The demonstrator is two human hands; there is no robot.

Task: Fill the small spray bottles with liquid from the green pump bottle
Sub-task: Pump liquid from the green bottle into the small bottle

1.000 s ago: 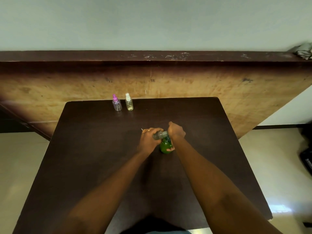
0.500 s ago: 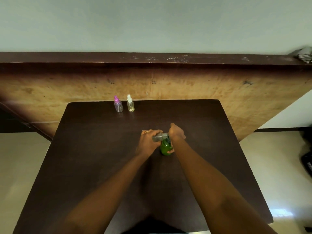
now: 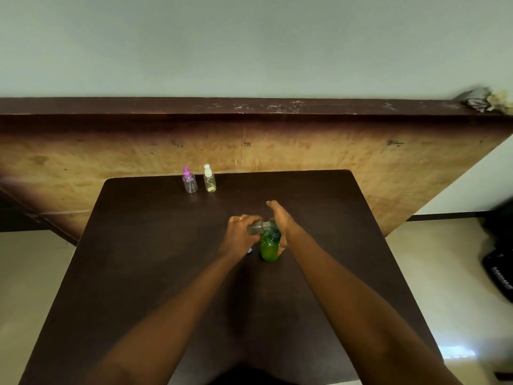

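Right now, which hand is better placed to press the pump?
Right. The right hand is over the pump of the green bottle, while the left hand grips the small bottle at the spout.

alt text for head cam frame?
Left hand holds a small clear grey bottle sideways at the spout of a green plastic pump bottle, the right hand over its pump, fingers straight. A purple-capped spray bottle and a white-capped spray bottle stand at the far edge of the dark brown table.
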